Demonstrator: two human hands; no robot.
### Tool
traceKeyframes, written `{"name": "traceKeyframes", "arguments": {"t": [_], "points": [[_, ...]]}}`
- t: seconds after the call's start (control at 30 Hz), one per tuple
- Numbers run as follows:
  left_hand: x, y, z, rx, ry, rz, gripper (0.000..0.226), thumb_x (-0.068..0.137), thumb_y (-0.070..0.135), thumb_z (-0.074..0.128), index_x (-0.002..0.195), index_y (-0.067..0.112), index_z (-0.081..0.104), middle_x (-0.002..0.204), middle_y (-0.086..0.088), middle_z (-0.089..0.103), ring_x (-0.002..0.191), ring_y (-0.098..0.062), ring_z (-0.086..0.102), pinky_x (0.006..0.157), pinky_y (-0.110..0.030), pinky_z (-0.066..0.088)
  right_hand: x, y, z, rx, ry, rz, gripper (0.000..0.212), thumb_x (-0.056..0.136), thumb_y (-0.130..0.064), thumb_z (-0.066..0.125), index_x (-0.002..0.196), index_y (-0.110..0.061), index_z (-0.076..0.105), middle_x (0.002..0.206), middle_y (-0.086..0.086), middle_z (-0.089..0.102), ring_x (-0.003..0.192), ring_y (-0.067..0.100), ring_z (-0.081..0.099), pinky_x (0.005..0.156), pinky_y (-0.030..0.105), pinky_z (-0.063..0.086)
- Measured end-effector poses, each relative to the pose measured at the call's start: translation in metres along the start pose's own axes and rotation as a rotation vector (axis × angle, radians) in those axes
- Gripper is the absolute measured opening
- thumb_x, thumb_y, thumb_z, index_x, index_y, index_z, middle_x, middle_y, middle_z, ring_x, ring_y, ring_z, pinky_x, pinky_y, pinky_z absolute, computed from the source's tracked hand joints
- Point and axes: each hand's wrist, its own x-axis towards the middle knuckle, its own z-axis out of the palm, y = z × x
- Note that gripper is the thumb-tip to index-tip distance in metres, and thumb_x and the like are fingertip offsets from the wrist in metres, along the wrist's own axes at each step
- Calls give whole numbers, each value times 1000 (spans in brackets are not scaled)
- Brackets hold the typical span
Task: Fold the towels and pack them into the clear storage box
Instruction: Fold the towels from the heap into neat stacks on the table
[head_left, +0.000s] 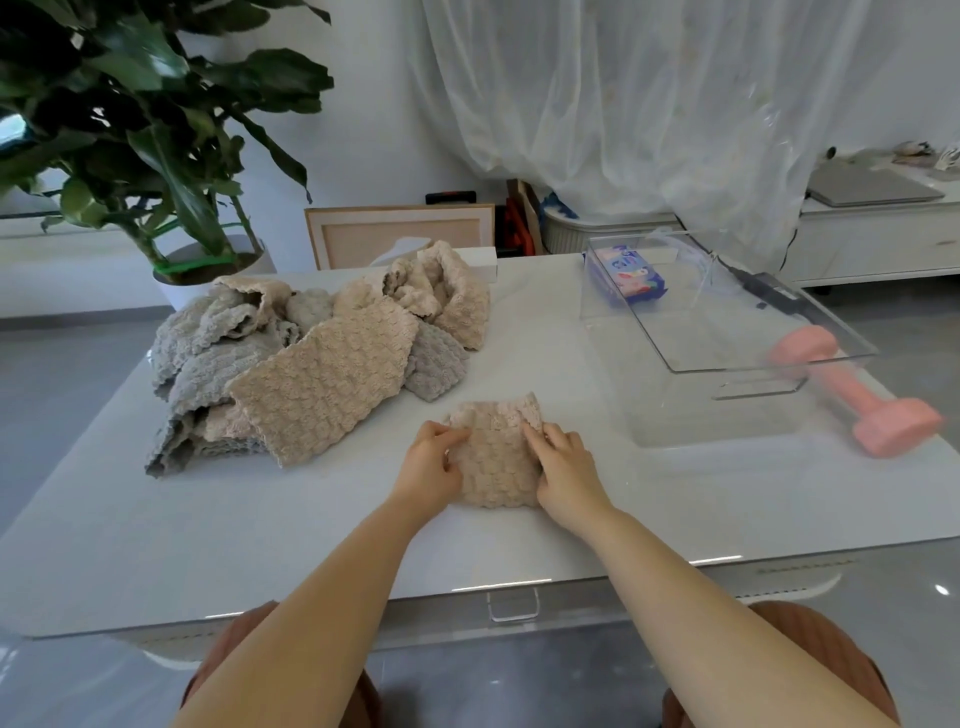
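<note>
While the left hand (431, 460) and the right hand (566, 467) hold the small beige towel (496, 467) by its two sides, fingers curled over its edges, the fold looks nearly finished. It lies on the table (311, 545) at the lower centre of the frame. Better to press it flat and square its corners before lifting, so it keeps its shape on the way to the clear storage box (727, 322) at the right. The unfolded towels (311, 358) lie heaped at the upper left.
</note>
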Motion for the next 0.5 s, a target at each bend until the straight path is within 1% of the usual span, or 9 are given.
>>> {"name": "traceKeyframes", "arguments": {"t": [0.07,0.1,0.17,0.23,0.3,0.33,0.37,0.43,0.5], "points": [[-2,-4,0,97,-88,-12,48,88,-2,48,135,6,53,111,-2,39,83,-13,47,76,-9,35,-2,4,0,-31,-99,44,65,90,-8,40,150,-30,28,153,4,22,127,31,31,101,42,31],[-4,-7,0,148,-129,-28,47,90,2,48,136,7,52,113,-2,37,90,-15,47,81,-12,35,-2,8,-2,7,-86,55,58,93,-11,41,146,-33,37,156,4,18,130,32,29,104,44,29],[-7,-10,-3,251,-103,16,41,92,13,50,133,13,57,124,-2,37,106,-19,46,92,-23,41,-3,15,-9,93,80,-34,40,93,-12,50,129,-27,61,153,9,30,125,33,39,101,45,37],[-10,-12,-12,369,-14,175,40,91,36,47,124,21,63,137,-1,36,119,-20,42,98,-36,42,-5,20,-18,48,195,-193,24,91,-19,56,109,-19,72,139,9,47,112,32,51,89,43,47],[-13,-13,-18,462,-1,335,54,86,56,37,122,25,64,142,2,38,125,-19,39,98,-37,40,-7,22,-23,-61,174,-333,28,85,-36,55,96,-17,73,125,6,56,102,29,55,77,39,50],[-15,-12,-19,515,-46,391,59,84,60,37,123,26,62,142,4,41,127,-18,40,98,-36,38,-7,23,-23,-108,129,-384,33,80,-43,56,92,-17,73,117,4,59,97,28,56,73,38,50],[-15,-11,-18,574,-112,422,60,84,61,39,127,25,60,141,5,44,127,-17,42,98,-35,37,-8,23,-21,-132,67,-404,35,77,-46,58,91,-17,73,110,1,61,94,26,56,70,38,50],[-14,-14,-13,656,-211,429,55,87,55,47,133,24,55,137,9,49,125,-13,47,99,-31,36,-8,27,-19,-126,-29,-382,39,74,-45,63,101,-19,72,103,-3,62,93,22,55,71,37,49],[-13,-16,-8,602,-174,385,44,88,45,50,126,24,59,128,9,56,116,-14,54,94,-31,41,-7,28,-20,-113,-68,-337,44,75,-39,64,113,-19,67,107,-5,62,97,20,52,77,36,47]]}}
